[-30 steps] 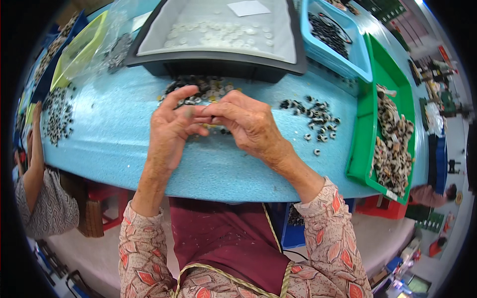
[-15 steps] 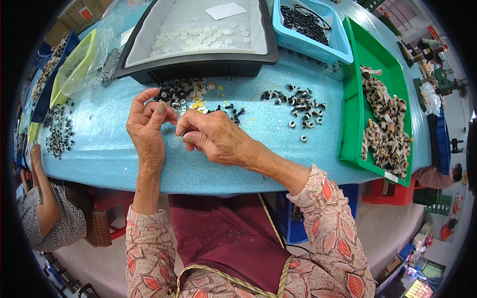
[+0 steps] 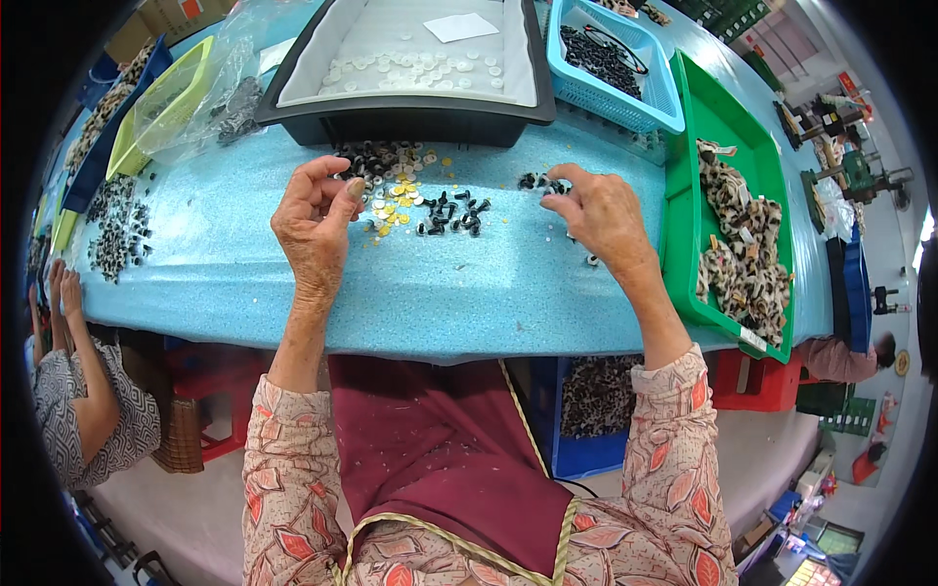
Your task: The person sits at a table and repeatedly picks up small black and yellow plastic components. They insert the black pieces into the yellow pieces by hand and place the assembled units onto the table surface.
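My left hand (image 3: pixel 315 223) is held above the blue-covered table, its fingers curled and the thumb close to them. Whatever they hold is too small or hidden to make out. Behind it spreads a heap of small black-and-white pieces (image 3: pixel 369 159), with white and yellow discs (image 3: pixel 399 195) at its edge. Between my hands lie several black stemmed pegs (image 3: pixel 455 213). My right hand (image 3: pixel 608 220) reaches over the black-and-white toy-eye-like pieces (image 3: pixel 532 183) on the right, thumb and forefinger apart; the hand covers most of that group.
A black tray (image 3: pixel 410 127) with white discs stands behind. Beside it are a light-blue basket (image 3: pixel 611 103) of black parts and a green tray (image 3: pixel 684 195) of spotted plush pieces. At left lie a yellow-green basket (image 3: pixel 132 146), more small parts (image 3: pixel 119 234), and a co-worker's arms (image 3: pixel 83 361).
My right hand has left the left hand and moved right to the black-and-white pieces, its pinch loosened. My left hand has shifted slightly right. The black pegs are now uncovered.
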Action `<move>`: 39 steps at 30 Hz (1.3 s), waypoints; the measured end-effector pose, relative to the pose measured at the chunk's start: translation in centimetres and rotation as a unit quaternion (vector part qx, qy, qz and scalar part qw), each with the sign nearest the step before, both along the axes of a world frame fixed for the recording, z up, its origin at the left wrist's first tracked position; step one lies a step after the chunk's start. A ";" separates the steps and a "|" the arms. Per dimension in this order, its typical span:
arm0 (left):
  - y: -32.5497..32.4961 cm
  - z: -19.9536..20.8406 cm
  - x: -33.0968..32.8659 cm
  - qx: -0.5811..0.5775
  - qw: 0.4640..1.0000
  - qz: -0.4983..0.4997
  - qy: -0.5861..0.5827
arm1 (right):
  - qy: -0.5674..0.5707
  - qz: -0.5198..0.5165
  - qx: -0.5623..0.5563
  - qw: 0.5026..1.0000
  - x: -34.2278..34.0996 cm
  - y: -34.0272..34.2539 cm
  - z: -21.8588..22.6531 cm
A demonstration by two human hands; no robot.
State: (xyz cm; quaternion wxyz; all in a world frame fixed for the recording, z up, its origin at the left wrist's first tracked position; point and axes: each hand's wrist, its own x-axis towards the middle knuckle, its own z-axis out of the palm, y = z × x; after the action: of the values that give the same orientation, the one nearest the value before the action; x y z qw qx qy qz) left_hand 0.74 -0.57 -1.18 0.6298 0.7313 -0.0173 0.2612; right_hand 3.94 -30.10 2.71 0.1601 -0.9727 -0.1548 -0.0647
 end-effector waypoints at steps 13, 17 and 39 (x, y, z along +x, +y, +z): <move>-0.1 0.3 -0.5 -0.031 0.999 0.017 0.002 | -0.092 0.069 -0.081 0.990 0.8 2.4 -1.9; 0.6 1.3 -0.9 -0.075 0.995 0.015 0.060 | -0.043 0.058 -0.091 0.993 1.1 2.6 -1.8; 2.7 1.2 -1.4 0.406 0.913 -0.050 0.015 | 0.238 0.135 0.478 0.835 1.4 11.7 -0.1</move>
State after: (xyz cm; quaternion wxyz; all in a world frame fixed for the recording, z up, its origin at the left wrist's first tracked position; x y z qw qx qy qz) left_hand -0.66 2.15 0.06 0.2915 0.9259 -0.1485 0.1891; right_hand 5.31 -18.37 2.62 0.6442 -0.7300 -0.1913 0.1248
